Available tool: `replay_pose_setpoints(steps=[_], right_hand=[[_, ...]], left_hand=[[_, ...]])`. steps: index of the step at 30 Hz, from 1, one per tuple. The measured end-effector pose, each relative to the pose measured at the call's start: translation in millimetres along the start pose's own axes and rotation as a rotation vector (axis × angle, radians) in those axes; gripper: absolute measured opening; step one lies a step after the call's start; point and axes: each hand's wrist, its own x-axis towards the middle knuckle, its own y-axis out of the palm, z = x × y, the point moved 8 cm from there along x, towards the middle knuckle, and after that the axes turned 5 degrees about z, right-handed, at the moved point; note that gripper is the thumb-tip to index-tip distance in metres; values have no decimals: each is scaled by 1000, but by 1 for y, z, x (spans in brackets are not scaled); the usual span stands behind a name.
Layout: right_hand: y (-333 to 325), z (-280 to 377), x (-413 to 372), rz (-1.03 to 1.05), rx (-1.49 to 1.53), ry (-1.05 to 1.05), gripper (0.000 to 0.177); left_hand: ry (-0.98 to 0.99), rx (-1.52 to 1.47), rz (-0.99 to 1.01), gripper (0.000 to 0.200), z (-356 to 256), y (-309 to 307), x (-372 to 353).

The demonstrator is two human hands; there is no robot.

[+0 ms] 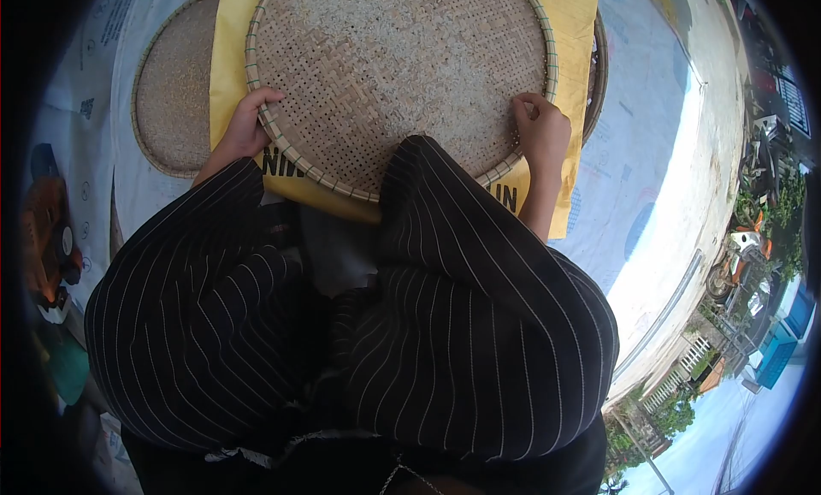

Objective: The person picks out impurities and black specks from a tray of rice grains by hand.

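Note:
A round woven tray with a green-stitched rim lies in front of my knees, with pale grains spread over its middle and right part. My left hand grips the tray's left rim, the thumb over the edge and the other fingers hidden beneath. Over the right rim, my right hand is closed in a pinch, thumb against fingertips, just above the weave. Whatever is between those fingertips is too small to make out.
Under the tray lies a yellow sack with black letters. A second grain-covered tray is at the left, and part of another tray shows at the right. An orange machine stands far left. My striped knees flank the near side.

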Motion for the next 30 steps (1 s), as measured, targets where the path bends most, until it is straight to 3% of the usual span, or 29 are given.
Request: replay_pose_setpoints(steps=[3,5,6,9,11,14,17,26,30], right_hand=[[-6,-10,1,21,169,82,18],[0,-28,2,77,554,171,17],[0,-31,2,77,553,172,17],[-2,-29,-1,81,536,157,15],[-10,-9,-5,45,223,86,14],[-7,6,-2,-5,73,-28,13],[-2,10,2,52,-48,-9,10],[5,14,7,71,-171,-35,10],[1,6,9,40,-49,-65,12]], left_hand=[[2,1,2,48,0,-1,0],[5,6,6,48,0,-3,2],[1,0,10,48,1,-3,3],[0,-6,14,47,1,0,1],[5,-6,14,47,0,1,1],[-1,-8,9,47,1,-1,1],[17,-11,15,47,-1,0,1],[4,-12,-3,48,-1,2,-1],[14,-16,5,47,-2,0,0]])
